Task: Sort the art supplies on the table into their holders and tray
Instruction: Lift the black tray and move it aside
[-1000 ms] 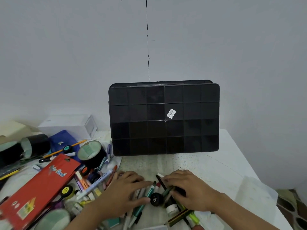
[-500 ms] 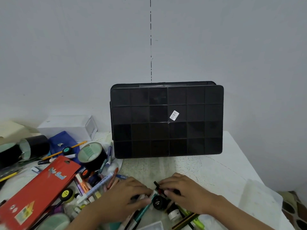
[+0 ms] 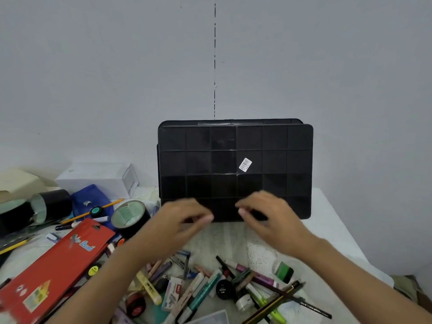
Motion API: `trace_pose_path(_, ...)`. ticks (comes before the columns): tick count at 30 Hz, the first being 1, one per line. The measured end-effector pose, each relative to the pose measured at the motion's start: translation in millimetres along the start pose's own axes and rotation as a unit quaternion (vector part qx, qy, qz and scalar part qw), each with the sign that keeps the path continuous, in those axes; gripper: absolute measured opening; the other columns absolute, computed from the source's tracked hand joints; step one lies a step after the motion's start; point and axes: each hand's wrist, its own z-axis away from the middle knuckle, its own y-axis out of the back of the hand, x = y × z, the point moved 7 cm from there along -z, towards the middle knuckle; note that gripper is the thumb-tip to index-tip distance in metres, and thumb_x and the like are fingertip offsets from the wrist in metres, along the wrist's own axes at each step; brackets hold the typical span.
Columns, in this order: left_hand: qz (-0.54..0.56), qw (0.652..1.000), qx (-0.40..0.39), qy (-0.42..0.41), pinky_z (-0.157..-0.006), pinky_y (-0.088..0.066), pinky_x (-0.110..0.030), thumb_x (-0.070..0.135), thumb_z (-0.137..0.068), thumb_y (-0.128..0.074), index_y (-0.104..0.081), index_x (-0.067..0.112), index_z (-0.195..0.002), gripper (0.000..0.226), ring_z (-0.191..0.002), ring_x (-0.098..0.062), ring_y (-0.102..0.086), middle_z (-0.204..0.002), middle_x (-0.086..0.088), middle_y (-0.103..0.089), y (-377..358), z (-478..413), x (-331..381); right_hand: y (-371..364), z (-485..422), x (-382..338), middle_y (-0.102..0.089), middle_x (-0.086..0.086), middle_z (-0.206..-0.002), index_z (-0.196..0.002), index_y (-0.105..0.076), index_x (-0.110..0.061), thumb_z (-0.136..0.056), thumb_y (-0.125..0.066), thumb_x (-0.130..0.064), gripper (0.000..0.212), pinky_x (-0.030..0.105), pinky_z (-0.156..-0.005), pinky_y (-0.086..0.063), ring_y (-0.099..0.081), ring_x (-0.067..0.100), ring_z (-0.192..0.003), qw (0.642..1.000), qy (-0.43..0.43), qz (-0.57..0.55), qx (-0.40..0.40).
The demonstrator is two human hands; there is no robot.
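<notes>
Where the tray stands: on edge at the bench's back edge, long axis crosswise, just beyond both hands.
Left grip: loosely curled, empty.
Right grip: same, equally near.
Supplies: near edge.

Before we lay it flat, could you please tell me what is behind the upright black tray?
A second black panel edges out behind the black tray, then the wall; anything lower is covered.
</notes>
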Motion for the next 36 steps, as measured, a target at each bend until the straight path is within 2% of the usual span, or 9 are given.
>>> trace_pose_path(4,-0.076,0.973,0.209,-0.070,-0.086,-0.047,-0.033,0.033,-0.100,-0.057,-0.071,0.022,-0.108,0.020,-0.098,-0.011,-0.056,-0.102,0.011,-0.063,60.0,-43.4,15.2,52.7,-52.6,-11.8,-0.063,-0.005,-0.114,-0.117,-0.068,-0.017,-0.097,-0.053,-0.037,0.031,0.038,-0.089,-0.047,-0.054,0.015,-0.111,0.980,0.059,0.133,0.134)
trace_pose_path(7,-0.185,0.940,0.281,-0.050,-0.095,-0.037,-0.039,0.039,-0.098,-0.057,-0.064,0.025,-0.122,0.028,-0.114,-0.019,-0.050,-0.118,0.007,-0.058,82.3,-78.4,20.2,68.8,-87.5,-5.1,-0.053,0.004,-0.139,-0.136,-0.056,-0.018,-0.093,-0.059,-0.047,0.052,0.049,-0.107,-0.038,-0.044,0.025,-0.134,0.958,0.047,0.235,0.154)
trace_pose_path(10,-0.278,0.938,0.199,0.054,-0.111,-0.025,-0.048,0.062,-0.097,-0.043,-0.039,0.031,-0.149,0.061,-0.142,-0.023,-0.030,-0.150,0.002,-0.040,78.4,-114.2,-1.6,66.0,-111.5,25.4,-0.025,0.005,-0.163,-0.157,-0.024,-0.025,-0.087,-0.052,-0.071,0.089,0.059,-0.122,-0.015,-0.017,0.026,-0.152,0.958,-0.052,0.278,0.049)
trace_pose_path(12,-0.310,0.935,0.131,0.108,-0.117,-0.017,-0.052,0.070,-0.094,-0.037,-0.027,0.031,-0.155,0.073,-0.146,-0.025,-0.024,-0.157,-0.001,-0.034,68.0,-126.0,-22.6,60.9,-113.3,43.1,-0.029,0.005,-0.161,-0.159,-0.019,-0.024,-0.084,-0.051,-0.076,0.097,0.055,-0.123,-0.011,-0.021,0.025,-0.150,0.949,-0.091,0.302,0.006)
trace_pose_path(19,-0.327,0.917,0.226,0.037,-0.098,-0.030,-0.042,0.072,-0.086,-0.052,-0.054,0.034,-0.131,0.059,-0.113,-0.020,-0.051,-0.121,0.008,-0.059,72.7,-93.7,-3.0,74.8,-99.1,19.7,-0.049,0.004,-0.129,-0.136,-0.043,-0.024,-0.066,-0.064,-0.081,0.093,0.050,-0.103,-0.032,-0.043,0.027,-0.122,0.932,-0.048,0.358,0.040)
trace_pose_path(24,-0.250,0.931,0.264,0.022,-0.086,-0.037,-0.037,0.069,-0.092,-0.041,-0.065,0.034,-0.095,0.043,-0.084,-0.013,-0.051,-0.081,0.014,-0.051,100.7,-88.5,21.2,84.4,-93.7,3.7,-0.042,-0.001,-0.126,-0.141,-0.042,-0.030,-0.071,-0.041,-0.094,0.096,0.042,-0.098,-0.036,-0.040,0.021,-0.117,0.939,0.001,0.343,-0.023)
trace_pose_path(29,-0.273,0.946,0.131,0.113,-0.105,-0.025,-0.046,0.082,-0.087,-0.023,-0.038,0.052,-0.137,0.061,-0.132,-0.016,-0.036,-0.136,0.006,-0.045,92.9,-98.8,7.4,91.0,-95.5,9.9,-0.008,-0.001,-0.164,-0.131,-0.043,-0.052,-0.078,-0.020,-0.093,0.071,0.061,-0.120,-0.007,0.001,0.023,-0.153,0.974,-0.097,0.196,-0.061)
trace_pose_path(32,-0.277,0.948,0.039,0.153,-0.110,-0.018,-0.050,0.088,-0.082,-0.014,-0.026,0.055,-0.145,0.072,-0.141,-0.019,-0.031,-0.149,0.003,-0.041,91.5,-109.0,-4.8,95.6,-102.8,19.7,-0.031,0.001,-0.158,-0.135,-0.036,-0.055,-0.072,-0.036,-0.096,0.075,0.055,-0.119,-0.020,-0.025,0.025,-0.148,0.973,-0.134,0.138,-0.130)
trace_pose_path(36,-0.242,0.959,0.033,0.144,-0.104,-0.018,-0.045,0.097,-0.072,-0.026,-0.039,0.055,-0.134,0.077,-0.122,-0.017,-0.043,-0.116,0.008,-0.049,101.6,-113.9,-3.4,115.3,-108.8,19.4,-0.038,-0.001,-0.157,-0.154,-0.018,-0.044,-0.061,-0.056,-0.094,0.112,0.044,-0.117,-0.028,-0.034,0.022,-0.145,0.967,-0.153,0.130,-0.156)
